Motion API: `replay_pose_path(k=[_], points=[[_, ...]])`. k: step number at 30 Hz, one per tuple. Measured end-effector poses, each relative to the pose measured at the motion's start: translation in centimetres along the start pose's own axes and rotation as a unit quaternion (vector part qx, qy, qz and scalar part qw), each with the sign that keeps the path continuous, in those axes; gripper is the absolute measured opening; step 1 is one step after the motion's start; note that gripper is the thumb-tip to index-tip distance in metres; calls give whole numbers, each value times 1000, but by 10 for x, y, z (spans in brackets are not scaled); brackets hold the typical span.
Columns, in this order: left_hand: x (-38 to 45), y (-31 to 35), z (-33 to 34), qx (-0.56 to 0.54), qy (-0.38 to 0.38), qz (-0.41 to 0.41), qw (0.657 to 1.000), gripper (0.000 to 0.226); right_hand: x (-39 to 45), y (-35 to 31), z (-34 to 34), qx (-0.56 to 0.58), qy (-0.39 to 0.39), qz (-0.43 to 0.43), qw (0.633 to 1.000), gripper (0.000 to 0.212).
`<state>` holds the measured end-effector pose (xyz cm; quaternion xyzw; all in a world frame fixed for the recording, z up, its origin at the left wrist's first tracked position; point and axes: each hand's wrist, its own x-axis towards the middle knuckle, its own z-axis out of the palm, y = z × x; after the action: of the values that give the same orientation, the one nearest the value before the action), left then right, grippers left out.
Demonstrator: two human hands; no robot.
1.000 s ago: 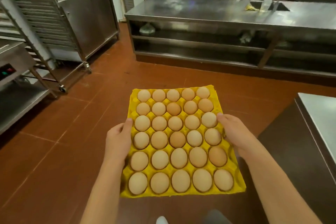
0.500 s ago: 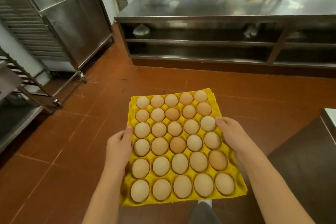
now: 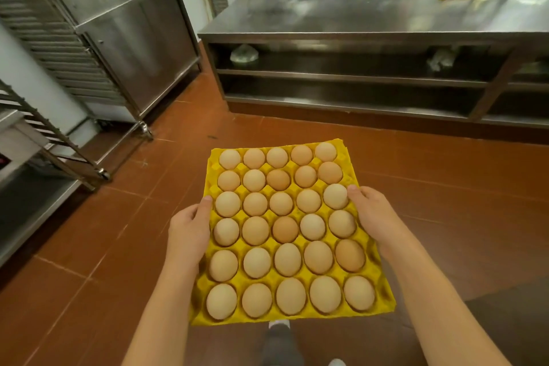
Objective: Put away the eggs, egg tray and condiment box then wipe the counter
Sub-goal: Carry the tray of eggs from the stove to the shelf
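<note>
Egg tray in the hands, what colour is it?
Bright yellow egg tray, clearest in the head view.

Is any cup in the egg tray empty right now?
No: every cup of the yellow egg tray holds an egg, five across and six deep.

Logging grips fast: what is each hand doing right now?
Left hand: grips the left edge of the yellow egg tray, thumb on top.
Right hand: grips the tray's right edge, thumb beside an egg.
</note>
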<state>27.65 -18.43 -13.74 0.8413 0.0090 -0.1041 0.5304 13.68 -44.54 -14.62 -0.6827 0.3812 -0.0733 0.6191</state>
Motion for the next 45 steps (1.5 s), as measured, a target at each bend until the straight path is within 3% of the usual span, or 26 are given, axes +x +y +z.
replay_pose_path(k=[17, 22, 26, 35, 41, 45], points=[[261, 89, 140, 12, -113, 66, 991, 37, 215, -82, -7, 30, 134, 45, 990, 50], [305, 116, 173, 14, -148, 66, 987, 58, 248, -95, -17, 54, 164, 63, 983, 43], [324, 130, 197, 4, -166, 63, 984, 54, 270, -103, -29, 57, 176, 67, 980, 40], [362, 157, 259, 35, -162, 44, 985, 47, 342, -101, -62, 62, 178, 66, 980, 51], [403, 183, 319, 19, -132, 23, 991, 41, 430, -118, -98, 78, 148, 72, 983, 38], [432, 206, 361, -3, -106, 9, 994, 40, 487, -136, -127, 74, 128, 65, 987, 40]])
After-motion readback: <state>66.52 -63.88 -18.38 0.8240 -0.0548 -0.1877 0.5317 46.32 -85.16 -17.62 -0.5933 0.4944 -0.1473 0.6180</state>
